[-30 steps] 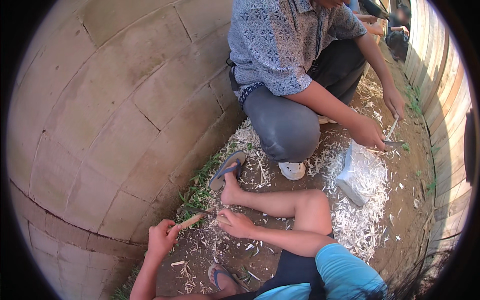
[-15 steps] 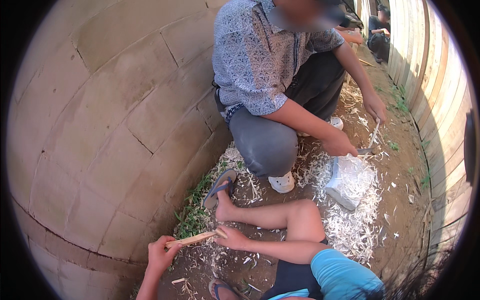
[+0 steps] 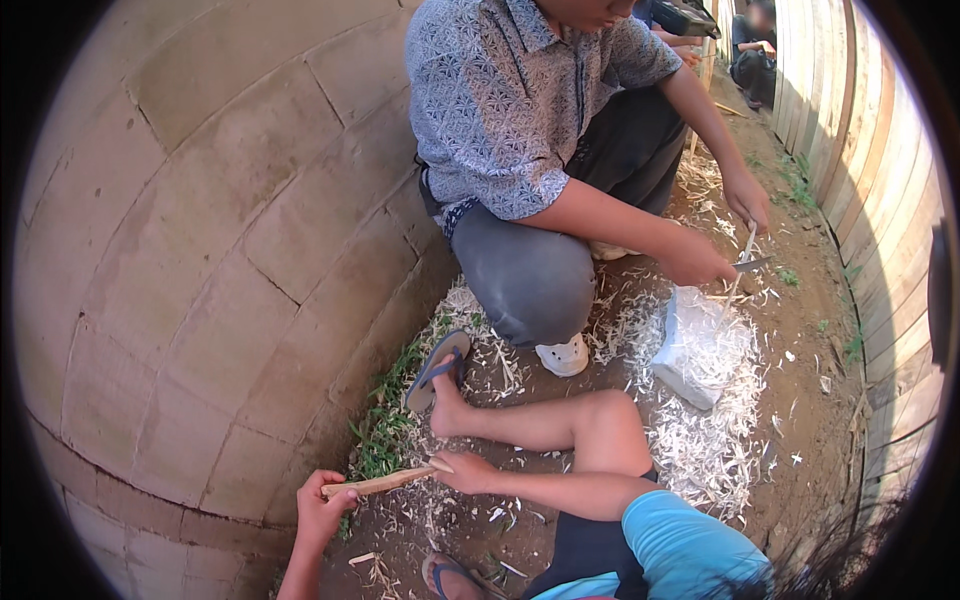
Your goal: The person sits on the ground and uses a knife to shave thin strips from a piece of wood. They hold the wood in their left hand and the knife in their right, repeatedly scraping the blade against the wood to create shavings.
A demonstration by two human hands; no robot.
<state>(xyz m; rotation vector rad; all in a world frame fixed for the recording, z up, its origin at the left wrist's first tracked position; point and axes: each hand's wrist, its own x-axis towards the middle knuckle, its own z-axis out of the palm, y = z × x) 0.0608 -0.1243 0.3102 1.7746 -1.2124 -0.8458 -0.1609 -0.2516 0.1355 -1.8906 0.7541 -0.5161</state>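
On bare ground by stone wall (image 3: 200, 250): white block (image 3: 700, 345) w/ shavings seen, beside crouched co-worker (image 3: 540, 150). Wood stick (image 3: 385, 482) held low, near-level; left hand (image 3: 322, 505) closed on one end, right hand (image 3: 462, 470) gripping other.

The left forearm (image 3: 300, 570) is cut off by the lower edge. A sandal (image 3: 450, 575) there is only partly shown. The knife's (image 3: 750, 264) handle is hidden in the other person's fist (image 3: 700, 262). People (image 3: 750, 40) at the top are blurred.
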